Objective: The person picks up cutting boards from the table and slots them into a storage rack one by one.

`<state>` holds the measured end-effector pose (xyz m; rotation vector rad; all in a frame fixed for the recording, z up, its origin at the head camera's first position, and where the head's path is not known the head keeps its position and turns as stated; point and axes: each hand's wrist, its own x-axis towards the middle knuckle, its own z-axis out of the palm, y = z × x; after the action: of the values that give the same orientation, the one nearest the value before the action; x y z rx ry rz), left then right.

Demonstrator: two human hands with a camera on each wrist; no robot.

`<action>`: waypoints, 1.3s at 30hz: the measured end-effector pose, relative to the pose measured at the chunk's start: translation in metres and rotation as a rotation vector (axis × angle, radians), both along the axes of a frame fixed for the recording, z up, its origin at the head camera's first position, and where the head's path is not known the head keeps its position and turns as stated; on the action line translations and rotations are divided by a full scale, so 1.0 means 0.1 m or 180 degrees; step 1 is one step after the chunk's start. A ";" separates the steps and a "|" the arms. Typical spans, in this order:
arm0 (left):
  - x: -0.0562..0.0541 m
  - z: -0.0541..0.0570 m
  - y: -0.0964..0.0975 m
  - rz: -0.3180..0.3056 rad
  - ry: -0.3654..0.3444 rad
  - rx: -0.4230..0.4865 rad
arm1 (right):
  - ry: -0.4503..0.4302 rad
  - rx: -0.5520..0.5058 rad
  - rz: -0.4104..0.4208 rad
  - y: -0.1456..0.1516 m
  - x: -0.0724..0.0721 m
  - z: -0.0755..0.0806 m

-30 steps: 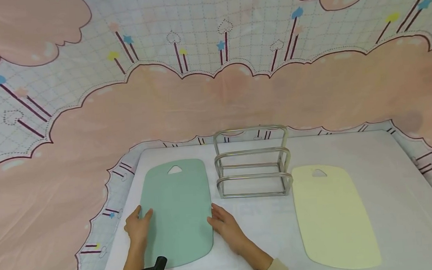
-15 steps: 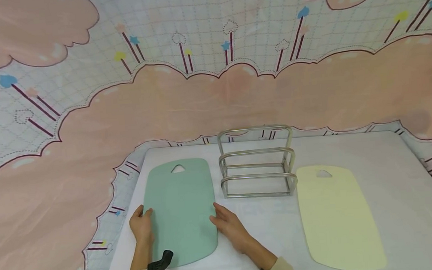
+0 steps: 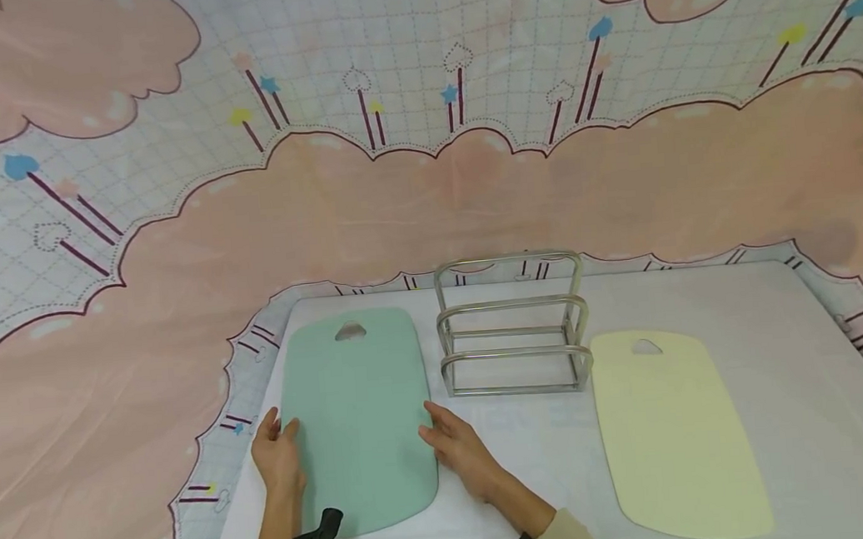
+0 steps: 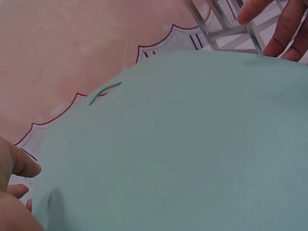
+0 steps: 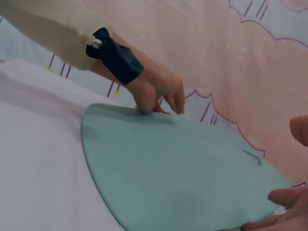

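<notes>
A mint-green cutting board (image 3: 363, 429) with a small handle hole lies between my two hands in the head view. My left hand (image 3: 278, 457) holds its left edge, thumb toward the top face. At the opposite edge my right hand (image 3: 463, 453) grips it, the thumb over the rim and the other fingers partly hidden beside and under it. The board fills most of the left wrist view. In the right wrist view, its near corner (image 5: 103, 125) shows close over the white surface, and the left hand (image 5: 161, 89) bends down at the far edge.
A wire rack (image 3: 514, 353) with several metal bars stands just right of the green board. Beyond it lies a pale yellow cutting board (image 3: 679, 436) on the white table (image 3: 800, 377). A patterned cloth (image 3: 471, 191) hangs behind and to the left.
The green board's far end has shifted slightly up and left in the head view, and its hole now looks grey. The left hand has moved slightly left with it.
</notes>
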<state>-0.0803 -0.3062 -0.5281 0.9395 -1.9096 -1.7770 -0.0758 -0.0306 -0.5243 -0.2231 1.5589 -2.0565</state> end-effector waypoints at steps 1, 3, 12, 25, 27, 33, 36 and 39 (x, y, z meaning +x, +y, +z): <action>0.00 0.02 0.00 -0.0005 0.0031 0.0002 | 0.0002 -0.0020 0.0000 0.00 0.00 0.01; -0.01 0.04 0.00 -0.0005 0.0082 0.0011 | 0.0014 -0.0052 0.0002 0.00 0.00 0.03; -0.03 0.14 0.00 0.0111 0.0365 0.0130 | 0.0089 -0.0134 0.0040 0.00 -0.03 0.13; 0.00 0.27 0.02 0.0445 0.0870 0.0405 | 0.0282 -0.0081 0.0093 0.02 -0.07 0.28; 0.00 0.28 0.03 0.0498 0.0964 0.0471 | 0.0344 -0.0055 0.0125 0.01 -0.07 0.31; 0.00 0.33 0.05 0.0470 0.1138 0.0544 | 0.0458 0.0072 0.0135 0.01 -0.07 0.37; 0.00 0.36 0.05 0.0465 0.1242 0.0566 | 0.0458 0.0019 0.0146 0.01 -0.08 0.40; 0.00 0.40 0.08 0.0439 0.1398 0.0538 | 0.0523 -0.0051 0.0171 0.01 -0.09 0.43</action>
<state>-0.0807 -0.2987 -0.4882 0.6449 -1.4091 -1.8939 -0.0847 -0.0299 -0.4815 -0.4450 1.6143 -2.0534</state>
